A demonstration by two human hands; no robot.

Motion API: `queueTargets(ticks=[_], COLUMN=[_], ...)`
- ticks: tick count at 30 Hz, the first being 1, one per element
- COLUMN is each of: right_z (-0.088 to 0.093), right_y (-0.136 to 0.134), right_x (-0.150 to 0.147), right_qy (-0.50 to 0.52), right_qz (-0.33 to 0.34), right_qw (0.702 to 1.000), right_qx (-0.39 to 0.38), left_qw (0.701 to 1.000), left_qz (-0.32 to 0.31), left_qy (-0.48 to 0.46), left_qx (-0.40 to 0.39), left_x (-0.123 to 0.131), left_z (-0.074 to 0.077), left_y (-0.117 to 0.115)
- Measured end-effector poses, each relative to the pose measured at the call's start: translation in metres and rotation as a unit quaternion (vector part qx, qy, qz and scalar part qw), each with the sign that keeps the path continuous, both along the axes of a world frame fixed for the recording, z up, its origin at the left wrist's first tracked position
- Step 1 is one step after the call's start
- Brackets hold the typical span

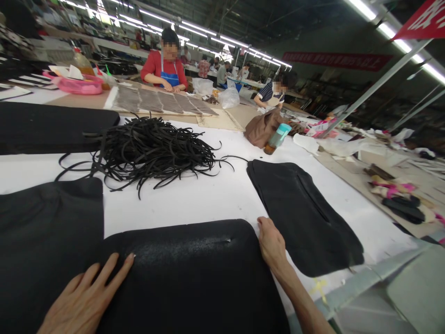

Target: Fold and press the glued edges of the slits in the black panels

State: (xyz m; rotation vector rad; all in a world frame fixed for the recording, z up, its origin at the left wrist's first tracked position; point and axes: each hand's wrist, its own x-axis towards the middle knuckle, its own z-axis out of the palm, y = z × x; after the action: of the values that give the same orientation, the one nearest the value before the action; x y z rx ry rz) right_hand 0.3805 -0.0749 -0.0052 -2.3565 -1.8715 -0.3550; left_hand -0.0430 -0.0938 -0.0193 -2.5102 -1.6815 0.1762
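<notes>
A black leather-like panel [194, 283] with rounded corners lies in front of me. It has a shiny streak and a small pale mark near its far edge. My left hand [83, 292] rests flat on its left part, fingers spread. At the panel's far right corner, my right hand [272, 241] is closed, its curled fingers against the edge; the fingertips are partly hidden. To the right lies a stack of black panels [299, 208], the top one with a long slit. Another black sheet [48, 222] lies on the left, meeting the panel near my left hand.
A heap of thin black strips [153, 148] lies across the white tabletop [174, 199]. Behind are a black stack [52, 127], a pink basket [79, 85], a brown bag [260, 127] and a bottle [277, 139]. Two people work farther back. A metal rail [375, 278] runs along the right.
</notes>
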Motion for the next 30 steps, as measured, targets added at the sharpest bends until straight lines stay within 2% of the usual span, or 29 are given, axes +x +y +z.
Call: queueTargets(ticks=[3,5,8,11,14,19,25,30], right_z=[0.009,0.011,0.0,-0.018,-0.03,-0.032,-0.031,-0.037], right_y=[-0.005,-0.011,-0.018,-0.02,-0.019,-0.017,-0.013,-0.007], right_x=[0.0,-0.011,-0.035,-0.046,-0.042,-0.035,-0.034,-0.026], right_qy=[0.014,0.055,0.093,0.058,0.033,0.004,0.031,0.06], right_qz=[-0.037,-0.003,0.073,0.057,0.034,0.034,0.069,0.102], right_qw=[0.999,0.998,0.993,0.997,0.999,0.999,0.997,0.993], right_qx=[0.026,0.025,-0.006,-0.016,-0.015,-0.023,0.004,0.021], left_qw=[0.999,0.999,0.999,0.999,1.0,1.0,0.996,0.995], left_qz=[-0.004,0.002,0.004,0.009,0.012,0.001,0.011,0.021], left_qy=[0.045,0.051,0.05,0.034,0.009,-0.027,-0.035,-0.047], left_qx=[0.007,-0.003,-0.014,-0.008,-0.008,0.004,0.082,0.085], left_x=[0.001,0.001,-0.002,-0.006,-0.009,-0.015,-0.038,-0.041], left_z=[-0.002,-0.003,-0.003,0.0,0.007,0.01,0.003,0.005], left_y=[0.001,0.002,0.003,0.004,0.004,0.006,0.008,0.004])
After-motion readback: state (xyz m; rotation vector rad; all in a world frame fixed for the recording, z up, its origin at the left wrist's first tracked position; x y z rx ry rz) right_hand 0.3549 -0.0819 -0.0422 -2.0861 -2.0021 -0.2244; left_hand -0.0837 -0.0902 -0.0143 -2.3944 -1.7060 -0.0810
